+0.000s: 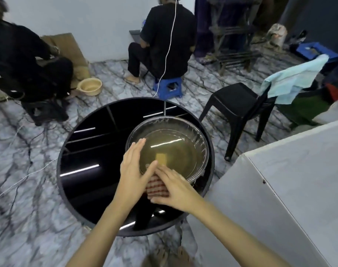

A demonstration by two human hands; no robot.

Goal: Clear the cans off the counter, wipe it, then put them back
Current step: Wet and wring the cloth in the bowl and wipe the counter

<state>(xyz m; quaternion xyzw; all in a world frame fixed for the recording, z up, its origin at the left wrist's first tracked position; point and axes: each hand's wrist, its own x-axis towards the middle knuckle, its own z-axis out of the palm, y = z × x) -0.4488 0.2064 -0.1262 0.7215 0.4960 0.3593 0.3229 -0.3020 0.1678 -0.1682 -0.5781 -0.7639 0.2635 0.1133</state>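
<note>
Two hands, a left hand (132, 170) and a right hand (174, 189); one round black table (83, 151); one clear bowl (200, 139); one yellow block (161, 158) in the bowl; one checked cloth (156, 187); one black chair (235, 101); one pale blue towel (291, 78); one blue stool (168, 89); one tan basin (90, 86); one blue crate (316, 52); one white cable (170, 45); one wooden rack (233, 54), blurred; one grey panel (279, 189); two seated people in black, one at the left (19, 54) and one on the stool (164, 35); dark trouser legs (202, 26) by the far wall could be a third person, though that cannot be told.
</note>
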